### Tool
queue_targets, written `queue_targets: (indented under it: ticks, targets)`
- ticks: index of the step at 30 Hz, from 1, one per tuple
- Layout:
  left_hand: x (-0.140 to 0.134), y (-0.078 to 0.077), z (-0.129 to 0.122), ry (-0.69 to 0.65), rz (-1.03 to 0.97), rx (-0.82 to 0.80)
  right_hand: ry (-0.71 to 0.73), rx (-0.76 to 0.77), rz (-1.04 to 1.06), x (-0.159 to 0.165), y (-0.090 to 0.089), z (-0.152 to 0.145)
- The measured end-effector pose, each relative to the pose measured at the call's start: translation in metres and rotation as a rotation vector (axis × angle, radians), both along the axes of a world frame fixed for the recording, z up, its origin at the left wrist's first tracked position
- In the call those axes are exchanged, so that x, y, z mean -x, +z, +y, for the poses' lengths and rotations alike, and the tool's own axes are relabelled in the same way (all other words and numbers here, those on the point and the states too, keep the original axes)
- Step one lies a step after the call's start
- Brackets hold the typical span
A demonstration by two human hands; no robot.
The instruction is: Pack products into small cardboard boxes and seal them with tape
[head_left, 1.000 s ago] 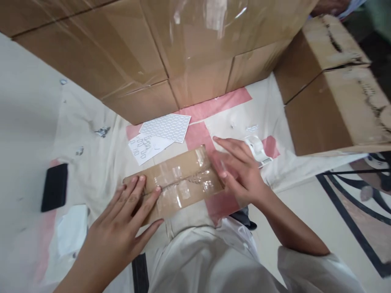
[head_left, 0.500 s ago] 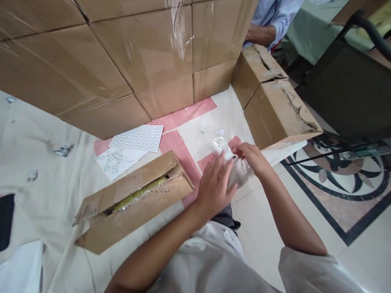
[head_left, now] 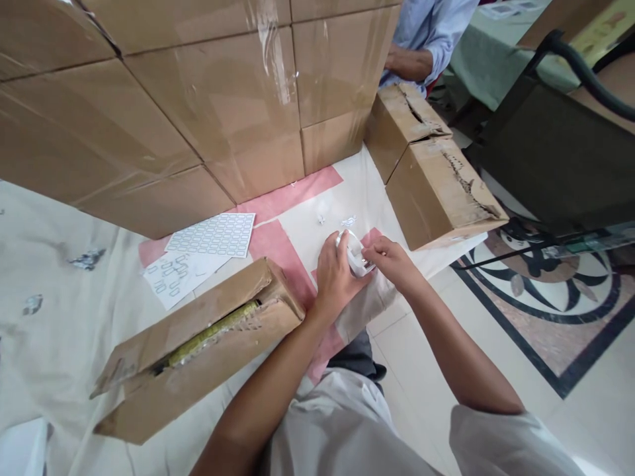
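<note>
A whitish, ring-shaped tape roll (head_left: 354, 254) is held over the near edge of the cloth-covered table. My left hand (head_left: 335, 274) wraps round its left and lower side, thumb below and fingers over the top. At the roll's right edge, the fingers of my right hand (head_left: 389, 259) are pinched together; exactly what part they grip is too small to make out. To the left lies a long cardboard box (head_left: 198, 350), its torn top slit showing something yellow-green inside. Just beyond the roll are small crumpled scraps (head_left: 348, 221) on the cloth.
Taped cartons (head_left: 213, 99) form a wall at the back. Two torn-topped boxes (head_left: 441, 192) stand at the right edge. A label sheet (head_left: 213, 235) overlaps another with loose labels (head_left: 173, 277). Beyond are a person's arm (head_left: 411, 64) and a dark chair (head_left: 540, 145).
My left hand has gone from spread fingers near the tape roll to closing round it. The roll is now tilted up between both hands. The view has shifted slightly.
</note>
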State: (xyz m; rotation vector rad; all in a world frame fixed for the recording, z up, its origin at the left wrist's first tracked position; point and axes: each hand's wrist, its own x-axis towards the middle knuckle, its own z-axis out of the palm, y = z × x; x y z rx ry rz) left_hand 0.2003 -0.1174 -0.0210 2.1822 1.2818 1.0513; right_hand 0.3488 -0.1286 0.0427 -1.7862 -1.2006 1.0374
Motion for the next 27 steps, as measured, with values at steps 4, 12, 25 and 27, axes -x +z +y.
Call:
queue_targets:
  ticks: [4, 12, 25, 27]
  targets:
    - [-0.002, 0.0, 0.001, 0.03, 0.017, -0.014, -0.028, -0.06, -0.02, 0.004, 0.014, -0.014]
    - [-0.002, 0.004, 0.001, 0.038, 0.01, -0.001, -0.129, -0.014, 0.086, 0.01, 0.01, -0.044]
    - [0.001, 0.008, 0.0, 0.002, -0.002, -0.009, -0.207, -0.025, 0.489, 0.018, -0.014, -0.052]
    - [0.001, 0.008, 0.0, -0.005, -0.007, -0.008, -0.203, -0.033, 0.495, 0.017, -0.018, -0.052]
